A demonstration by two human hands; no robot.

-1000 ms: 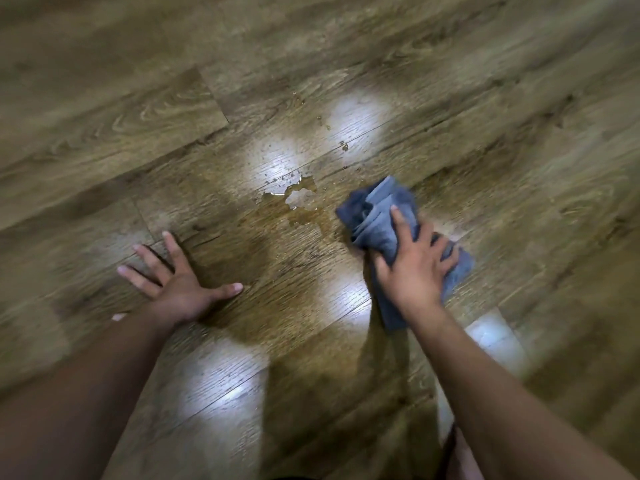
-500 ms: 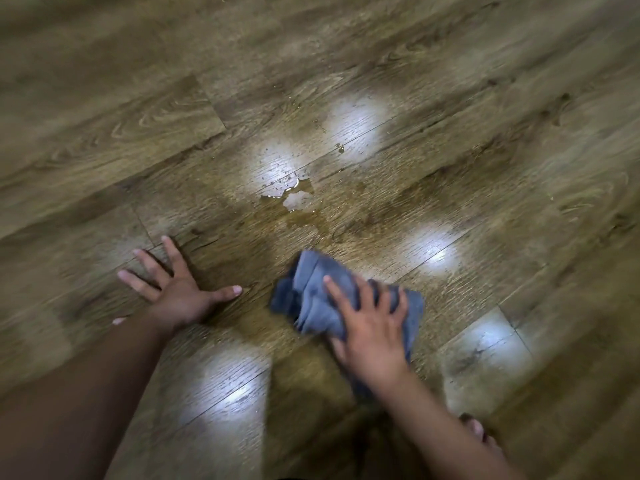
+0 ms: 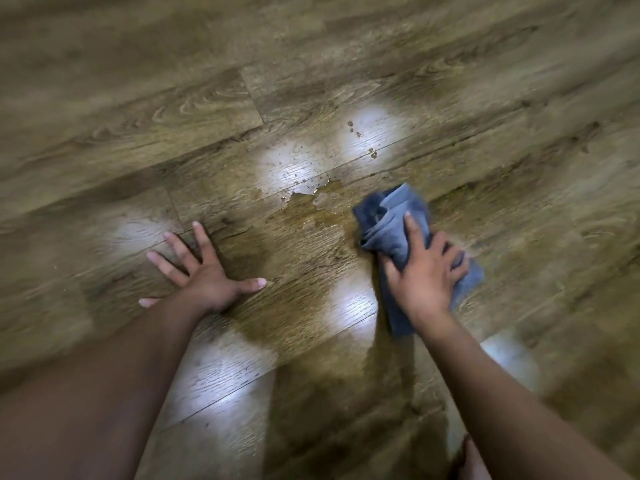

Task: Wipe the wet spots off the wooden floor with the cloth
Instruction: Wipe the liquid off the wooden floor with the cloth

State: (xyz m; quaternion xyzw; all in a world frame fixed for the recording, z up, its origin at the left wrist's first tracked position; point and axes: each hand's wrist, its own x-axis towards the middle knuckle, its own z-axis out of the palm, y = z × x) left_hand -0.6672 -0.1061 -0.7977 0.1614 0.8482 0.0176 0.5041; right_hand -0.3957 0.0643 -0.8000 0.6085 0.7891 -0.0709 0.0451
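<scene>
Two hands were down on the wooden floor (image 3: pixel 485 98). Left hand (image 3: pixel 207 278) lay flat, fingers spread wide, holding nothing. Right hand (image 3: pixel 424 271) pressed the bunched blue cloth (image 3: pixel 389 220) to the boards, fingers curled over it. Cloth sat just right of the puddle (image 3: pixel 308 206); small droplets (image 3: pixel 360 133) lay beyond.

Cloth (image 3: pixel 391 223) on floor (image 3: pixel 519 168), just right of puddle (image 3: pixel 311 206).
</scene>
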